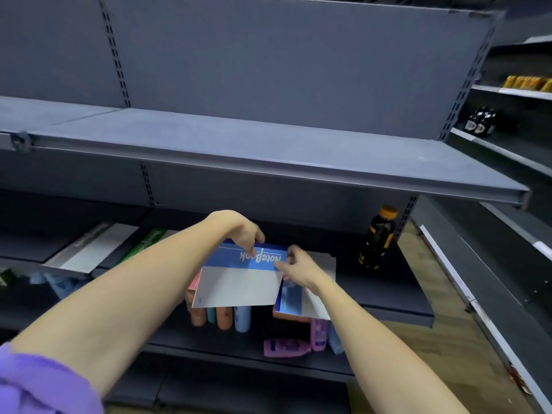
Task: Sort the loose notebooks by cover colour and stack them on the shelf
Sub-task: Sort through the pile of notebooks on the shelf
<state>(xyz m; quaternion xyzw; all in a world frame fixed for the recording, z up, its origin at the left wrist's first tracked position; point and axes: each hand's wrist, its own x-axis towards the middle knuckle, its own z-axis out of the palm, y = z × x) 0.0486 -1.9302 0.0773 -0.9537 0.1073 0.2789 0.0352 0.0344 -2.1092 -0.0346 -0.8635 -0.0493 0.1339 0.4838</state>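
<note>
A blue and white notebook [239,279] with "NoteBook" printed upside down hangs over the front of the middle shelf [397,306]. My left hand [245,231] grips its far blue edge from above. My right hand [298,268] pinches its right edge. A pink-covered notebook [194,281] peeks out beneath it on the left. Another blue and white notebook [294,300] lies under my right wrist, on top of an orange-red one [283,315]. Farther left on the same shelf lie a grey-white notebook [89,249] and a green one [146,242].
A dark bottle with an orange cap [378,237] stands at the right of the middle shelf. The wide upper shelf [209,144] is bare. Coloured tubes and bottles [224,316] stand on the lower shelf, one pink bottle [285,348] lying down. Another shelving unit [507,150] runs along the right.
</note>
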